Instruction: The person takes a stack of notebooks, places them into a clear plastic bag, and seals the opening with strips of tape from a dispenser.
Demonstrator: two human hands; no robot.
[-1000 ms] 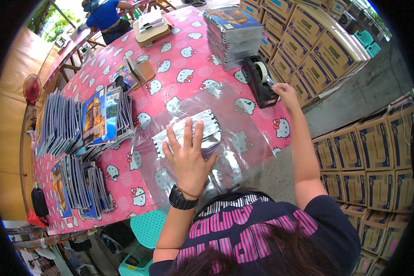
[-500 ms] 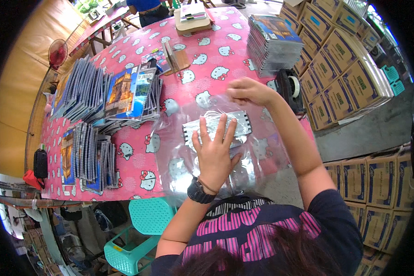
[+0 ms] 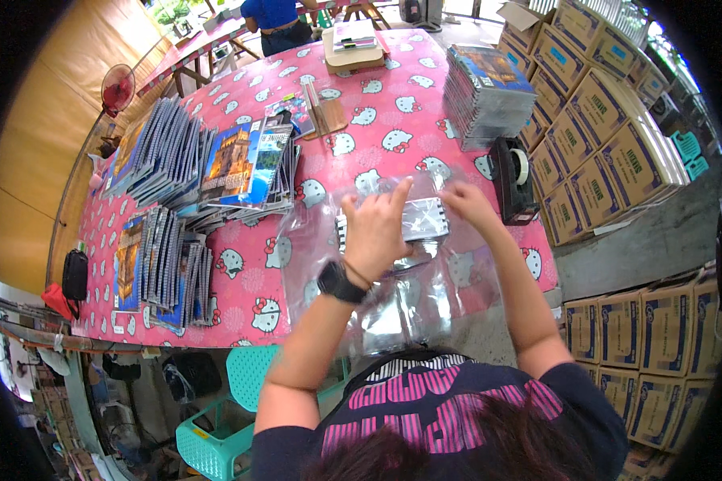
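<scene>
A small bundle (image 3: 427,218) with black-and-white toothed edges, perhaps spiral-bound, lies on a wide clear plastic sheet (image 3: 457,293) in front of me. My left hand (image 3: 375,232), with a black watch at its wrist, is over the bundle's left part. Its fingers are apart and bent, the fingertips raised, and it hides much of the bundle. At the bundle's far right corner is my right hand (image 3: 469,204), slightly blurred. Its fingers are drawn together by the plastic, and what they pinch is hidden.
Piles of spiral notebooks (image 3: 164,152) cover the table's left side. A notebook stack (image 3: 489,96) and a black tape dispenser (image 3: 512,180) stand at the right. Cartons (image 3: 602,172) rise beyond the right edge. A green stool (image 3: 217,433) is below left; another person (image 3: 273,20) is at the far end.
My right hand has come down from above to the bundle's right corner. My left hand has lifted its fingertips from lying flat. The whole view has shifted slightly.
</scene>
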